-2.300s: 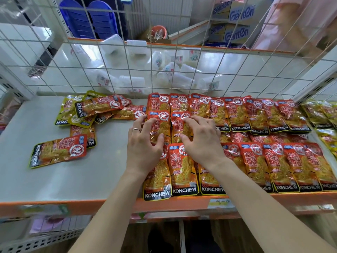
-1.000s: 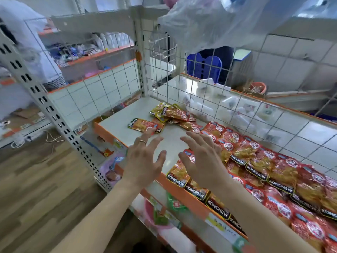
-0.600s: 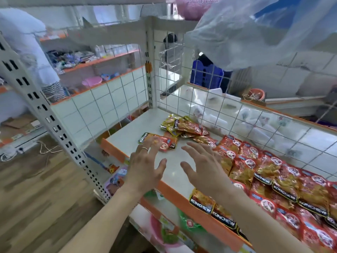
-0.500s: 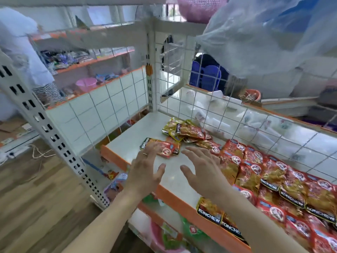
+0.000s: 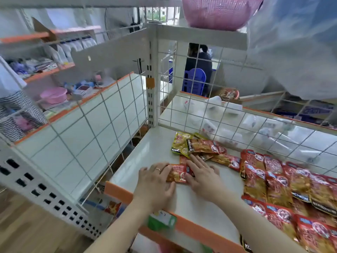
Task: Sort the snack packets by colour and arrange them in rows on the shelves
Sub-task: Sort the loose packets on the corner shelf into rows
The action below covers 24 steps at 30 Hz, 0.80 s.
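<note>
— What is new on your screen?
— Half a second ago both hands hung in the air over the near edge of the shelf, fingers spread, touching nothing. Now they are down. The left hand lies flat, and its straight fingers press on the left end of one red packet. The right hand has its fingers out straight too, pressing on the right end. I see no finger curled round it.
— Where is that packet?
— Flat on the white shelf, near the left front corner, between the two hands.
— And the other packets?
— Just beyond it is a loose pile of red ones with a yellow packet, lying any which way. To the right, the red rows lie side by side, from near to far.
— What else is around?
— A green tag sits on the orange front edge, under the left wrist. A pink basket stands on the shelf above. A big clear plastic bag hangs at the top right. White bottles lie on the far side.
— Does something block the way?
— A wire grid stands along the far edge of the shelf, and another stands on the left. Through it I see a blue chair and a person in dark clothes. The plastic bag blurs what is behind it.
</note>
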Each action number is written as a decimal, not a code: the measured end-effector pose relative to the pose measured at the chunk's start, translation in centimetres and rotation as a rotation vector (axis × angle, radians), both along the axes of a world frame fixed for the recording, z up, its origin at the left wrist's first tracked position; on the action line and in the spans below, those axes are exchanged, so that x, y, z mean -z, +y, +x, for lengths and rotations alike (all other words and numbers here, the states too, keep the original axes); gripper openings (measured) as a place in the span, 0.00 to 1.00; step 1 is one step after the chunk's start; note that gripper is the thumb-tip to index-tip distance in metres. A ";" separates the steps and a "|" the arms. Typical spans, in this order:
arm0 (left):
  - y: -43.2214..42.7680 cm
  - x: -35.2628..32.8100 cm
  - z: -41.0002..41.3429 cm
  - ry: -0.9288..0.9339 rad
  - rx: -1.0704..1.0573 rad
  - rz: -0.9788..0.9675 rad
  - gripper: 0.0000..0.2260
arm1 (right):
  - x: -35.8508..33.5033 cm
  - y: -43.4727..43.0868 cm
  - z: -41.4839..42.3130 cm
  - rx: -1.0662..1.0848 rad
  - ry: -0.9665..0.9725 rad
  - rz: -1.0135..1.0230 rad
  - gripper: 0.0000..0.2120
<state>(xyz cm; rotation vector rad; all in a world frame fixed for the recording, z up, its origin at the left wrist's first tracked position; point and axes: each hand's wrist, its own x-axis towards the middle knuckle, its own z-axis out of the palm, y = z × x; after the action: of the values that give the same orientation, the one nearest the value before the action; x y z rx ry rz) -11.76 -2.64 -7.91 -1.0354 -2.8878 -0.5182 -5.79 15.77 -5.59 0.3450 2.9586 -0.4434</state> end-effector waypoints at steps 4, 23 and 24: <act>-0.2 -0.1 0.3 -0.009 -0.138 0.013 0.25 | 1.0 -0.8 -0.7 0.035 0.058 -0.039 0.25; -1.3 -0.3 0.1 -0.347 -0.330 0.688 0.02 | 1.7 -3.8 6.9 0.060 0.276 -0.041 0.25; -1.4 -0.3 0.1 -0.361 -0.338 0.704 0.03 | 1.6 -3.8 6.8 0.066 0.245 -0.053 0.26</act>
<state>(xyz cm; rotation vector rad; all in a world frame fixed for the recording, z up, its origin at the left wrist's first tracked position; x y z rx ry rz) -11.66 -4.07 -7.63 -0.3665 -2.6648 -1.6534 0.97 11.98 -7.16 0.4109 3.1712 -0.6125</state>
